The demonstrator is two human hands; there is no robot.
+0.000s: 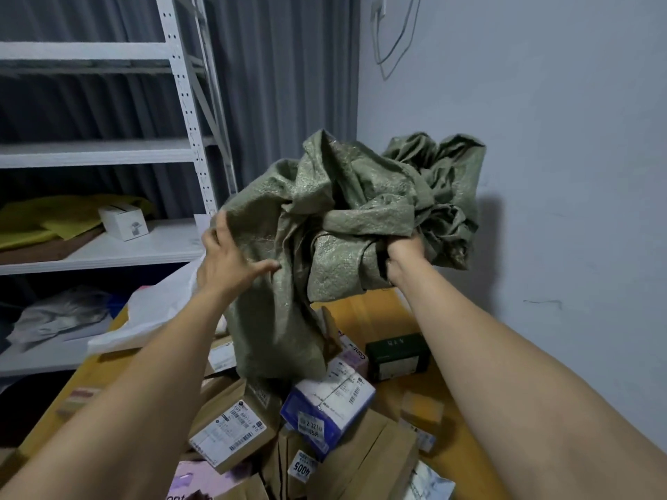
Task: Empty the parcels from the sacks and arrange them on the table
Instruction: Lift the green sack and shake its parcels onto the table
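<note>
White tag [302, 468] reads 4005 — pink box [355, 355], "Cont".

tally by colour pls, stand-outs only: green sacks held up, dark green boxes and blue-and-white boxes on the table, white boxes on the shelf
Green sack: 1
Dark green box: 1
Blue-and-white box: 1
White box on shelf: 1
Total: 4
</note>
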